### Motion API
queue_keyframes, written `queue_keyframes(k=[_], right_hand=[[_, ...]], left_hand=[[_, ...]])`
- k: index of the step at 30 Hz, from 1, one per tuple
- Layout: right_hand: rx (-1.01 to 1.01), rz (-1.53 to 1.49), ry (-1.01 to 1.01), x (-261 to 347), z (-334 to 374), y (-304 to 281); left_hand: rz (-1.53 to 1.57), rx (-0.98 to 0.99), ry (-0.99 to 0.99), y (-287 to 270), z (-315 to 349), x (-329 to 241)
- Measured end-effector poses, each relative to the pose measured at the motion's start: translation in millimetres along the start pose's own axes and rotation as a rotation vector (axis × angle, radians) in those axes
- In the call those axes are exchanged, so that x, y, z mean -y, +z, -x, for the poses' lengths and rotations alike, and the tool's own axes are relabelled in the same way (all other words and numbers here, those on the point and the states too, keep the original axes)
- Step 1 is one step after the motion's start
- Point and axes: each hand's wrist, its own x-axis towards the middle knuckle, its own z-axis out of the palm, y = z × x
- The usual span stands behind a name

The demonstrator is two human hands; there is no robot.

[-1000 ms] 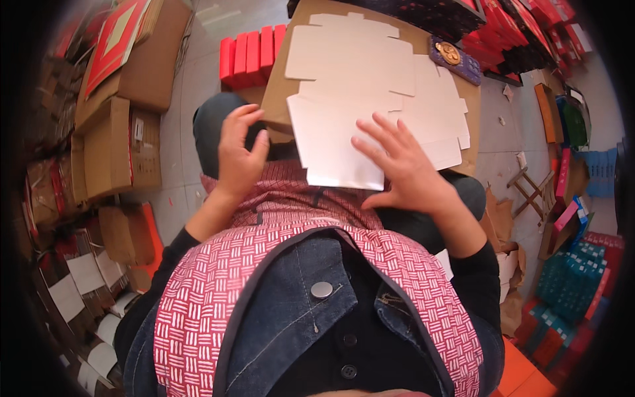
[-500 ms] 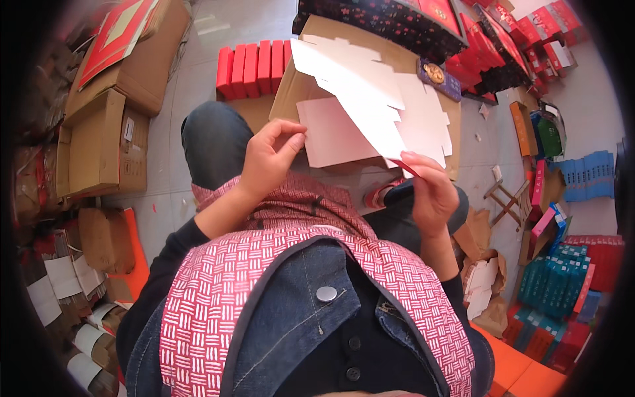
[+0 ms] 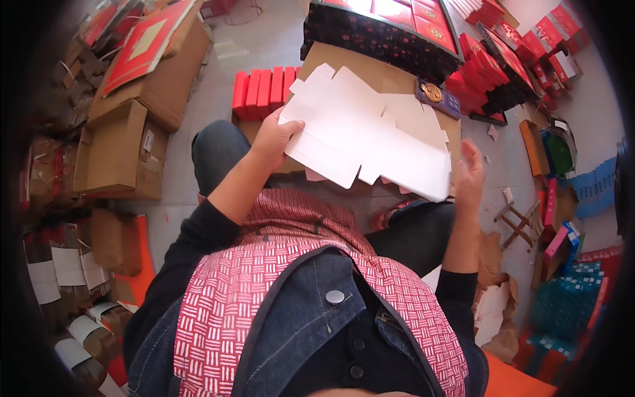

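A white die-cut cardboard box blank (image 3: 360, 129) with tabs and slots lies tilted across my lap side of the work surface, its pale inner face up. My left hand (image 3: 271, 139) grips its left edge, thumb on top and the other fingers hidden beneath. Beyond the blank's right end, my right hand (image 3: 469, 173) is raised with its fingers loosely stretched and nothing visible in them. More white blank edges (image 3: 315, 176) peek out below. Underneath is a brown cardboard sheet (image 3: 344, 59).
Red boxes (image 3: 254, 92) stand in a row beyond my left knee. A dark floral tray (image 3: 377, 36) of red boxes is at the far side, near a purple phone-like object (image 3: 436, 96). Brown cartons (image 3: 112, 152) stand left; a small wooden stool (image 3: 519, 221) is right.
My left hand has taken hold of the blank's left edge. My right hand has let go of its corner and moved right. The blank has turned and now lies flatter.
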Motion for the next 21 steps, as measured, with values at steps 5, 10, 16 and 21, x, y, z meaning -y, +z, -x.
queue_keyframes(k=[5,10,16,21], right_hand=[[0.017,0.394,-0.710,132.0,-55.9,9.9],[0.457,0.649,-0.756,240.0,-90.7,21.3],[0.310,0.153,-0.171,199.6,-151.6,-52.5],[0.410,-0.422,0.148,64.5,-167.6,-74.0]], left_hand=[[-0.350,0.278,0.222,50.1,-11.6,-69.1],[-0.941,0.523,0.553,155.0,0.2,-153.7],[-1.214,0.117,1.318,124.5,-30.2,-170.7],[-1.363,0.486,1.198,72.1,-32.3,-100.3]])
